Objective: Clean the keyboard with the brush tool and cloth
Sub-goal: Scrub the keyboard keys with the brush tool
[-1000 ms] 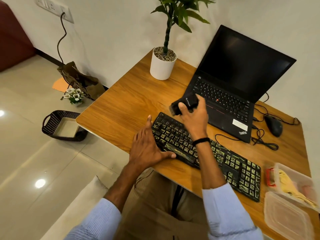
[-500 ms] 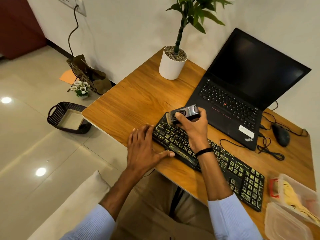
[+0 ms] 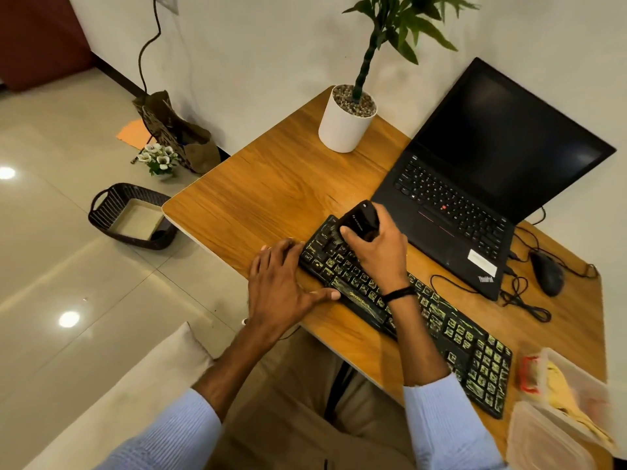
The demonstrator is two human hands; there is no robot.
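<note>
A black keyboard (image 3: 437,320) with yellow-green key legends lies slanted across the wooden desk (image 3: 271,188). My right hand (image 3: 380,252) grips the black brush tool (image 3: 359,220) and holds it down on the keyboard's far left corner. My left hand (image 3: 281,286) lies flat on the desk at the keyboard's left end, fingers straight, thumb against the front edge of the keyboard. A yellow cloth (image 3: 563,388) shows inside a clear plastic box (image 3: 576,374) at the desk's right corner.
An open black laptop (image 3: 475,205) stands behind the keyboard. A white pot with a plant (image 3: 346,123) sits at the desk's back. A black mouse (image 3: 546,273) and its cable lie right of the laptop. A clear lid (image 3: 546,439) lies near the box. A dark basket (image 3: 132,217) sits on the floor.
My right hand has brought the brush tool down from above the desk onto the keyboard's left corner and turned it bristles down. My left hand stayed at the keyboard's left end.
</note>
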